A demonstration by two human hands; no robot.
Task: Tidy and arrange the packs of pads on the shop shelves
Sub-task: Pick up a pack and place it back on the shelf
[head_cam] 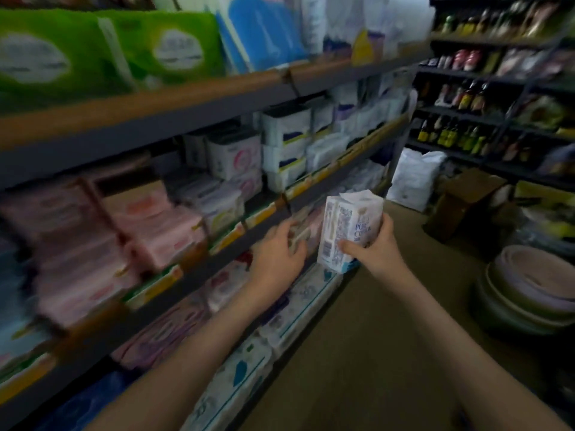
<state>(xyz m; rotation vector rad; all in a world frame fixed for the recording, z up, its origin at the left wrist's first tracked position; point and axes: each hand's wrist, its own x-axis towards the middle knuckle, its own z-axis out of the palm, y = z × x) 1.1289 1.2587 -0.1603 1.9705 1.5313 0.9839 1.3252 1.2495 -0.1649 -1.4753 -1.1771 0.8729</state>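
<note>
white pack point(348, 231) gripped upright in right hand point(378, 253); left hand point(278, 248), fingers loosely spread, by shelved packs point(306, 227).

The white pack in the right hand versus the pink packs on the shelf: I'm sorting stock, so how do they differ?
The white pack has blue lettering; the pink packs are pale pink. The white pack is upright off the shelf, gripped low by the right hand; the pink packs lie stacked on the shelf. The white pack is single; the pink packs form several piles. Both are soft wrapped packs.
</note>
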